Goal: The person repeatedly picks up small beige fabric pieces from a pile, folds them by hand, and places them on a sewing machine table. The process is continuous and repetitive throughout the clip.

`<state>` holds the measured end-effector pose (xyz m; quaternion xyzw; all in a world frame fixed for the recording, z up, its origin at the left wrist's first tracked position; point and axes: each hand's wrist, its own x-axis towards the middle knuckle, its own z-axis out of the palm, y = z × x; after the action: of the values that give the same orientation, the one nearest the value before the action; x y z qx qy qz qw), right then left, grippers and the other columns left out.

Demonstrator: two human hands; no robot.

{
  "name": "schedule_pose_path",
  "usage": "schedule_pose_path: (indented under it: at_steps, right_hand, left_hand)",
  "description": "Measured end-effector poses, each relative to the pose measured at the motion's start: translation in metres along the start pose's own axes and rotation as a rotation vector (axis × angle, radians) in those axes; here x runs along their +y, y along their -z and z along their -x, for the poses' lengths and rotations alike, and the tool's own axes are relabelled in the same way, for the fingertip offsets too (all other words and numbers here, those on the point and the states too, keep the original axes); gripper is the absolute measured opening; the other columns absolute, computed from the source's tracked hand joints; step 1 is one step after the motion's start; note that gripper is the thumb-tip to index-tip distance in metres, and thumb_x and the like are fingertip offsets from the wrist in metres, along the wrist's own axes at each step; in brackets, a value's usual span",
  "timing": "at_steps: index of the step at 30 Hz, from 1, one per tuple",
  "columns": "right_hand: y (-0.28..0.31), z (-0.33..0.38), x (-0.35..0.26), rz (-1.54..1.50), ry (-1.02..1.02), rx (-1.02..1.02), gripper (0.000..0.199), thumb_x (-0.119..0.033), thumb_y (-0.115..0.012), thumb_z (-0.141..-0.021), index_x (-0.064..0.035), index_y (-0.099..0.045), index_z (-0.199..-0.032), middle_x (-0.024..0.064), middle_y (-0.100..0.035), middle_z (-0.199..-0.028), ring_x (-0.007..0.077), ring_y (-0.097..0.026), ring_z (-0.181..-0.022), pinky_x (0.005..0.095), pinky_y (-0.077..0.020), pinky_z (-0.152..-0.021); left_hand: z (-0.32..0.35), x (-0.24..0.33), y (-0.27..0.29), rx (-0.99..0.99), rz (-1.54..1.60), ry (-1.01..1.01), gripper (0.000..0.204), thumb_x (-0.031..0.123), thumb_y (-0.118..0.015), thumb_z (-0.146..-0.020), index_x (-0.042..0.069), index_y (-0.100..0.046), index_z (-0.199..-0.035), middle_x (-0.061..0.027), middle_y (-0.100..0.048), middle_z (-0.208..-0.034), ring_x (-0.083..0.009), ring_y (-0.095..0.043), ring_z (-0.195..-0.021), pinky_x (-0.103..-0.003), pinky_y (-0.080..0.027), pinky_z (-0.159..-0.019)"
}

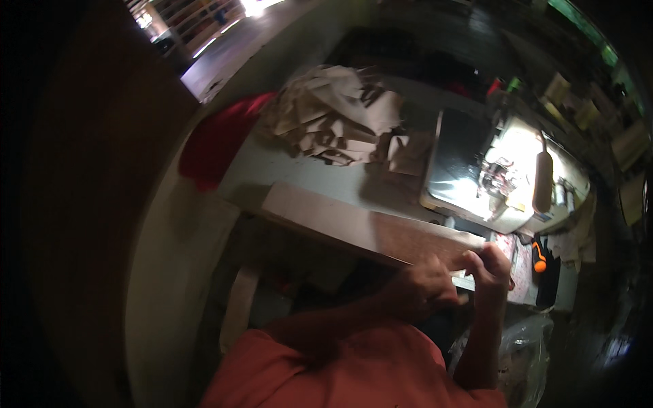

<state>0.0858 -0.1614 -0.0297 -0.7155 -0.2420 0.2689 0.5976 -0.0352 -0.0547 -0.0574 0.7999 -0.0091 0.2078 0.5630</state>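
Note:
My left hand point(428, 285) is closed near the front edge of the table, its fingers bunched together and somewhat blurred. Just to its right, my right hand point(491, 266) has its fingers bent and pinched. A small pale piece point(464, 279) shows between the two hands; its kind is too small and dim to make out. Behind them lies a long pale board or strip point(320, 212) along the table's front edge, partly in shadow. A brightly lit sewing machine point(541, 180) stands beyond my right hand.
A heap of cream fabric pieces point(333, 115) lies at the back of the table point(272, 166), with red cloth point(221, 143) to its left. An orange-and-black tool point(539, 258) rests right of my hands. Below hangs a clear plastic bag point(527, 347).

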Motion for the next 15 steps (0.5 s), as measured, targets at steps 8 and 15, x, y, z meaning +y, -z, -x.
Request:
schedule_pose_path:
  at_steps: [8, 15]
  right_hand:
    - [-0.003, 0.0, 0.003, -0.253, 0.021, 0.016, 0.01, -0.009, -0.052, -0.079, 0.0012, -0.052, -0.08, 0.0048, -0.055, -0.066, 0.008, -0.05, -0.052, 0.0194, -0.0401, -0.045]
    - [0.003, -0.004, 0.039, -0.137, -0.08, -0.049, 0.01, -0.01, -0.052, -0.08, -0.0013, -0.051, -0.084, 0.0017, -0.054, -0.071, 0.0047, -0.048, -0.055, 0.0177, -0.0381, -0.044]
  left_hand:
    - [0.065, -0.037, 0.106, 0.5, 0.659, 0.678, 0.025, 0.031, -0.053, -0.08, 0.007, -0.056, -0.087, -0.0053, -0.059, -0.077, -0.0177, -0.058, -0.067, -0.031, -0.047, -0.064]
    - [0.08, -0.03, 0.169, 0.77, -0.95, 0.757, 0.034, 0.032, -0.058, -0.074, -0.001, -0.054, -0.079, -0.0151, -0.056, -0.067, -0.0282, -0.056, -0.063, -0.035, -0.043, -0.059]
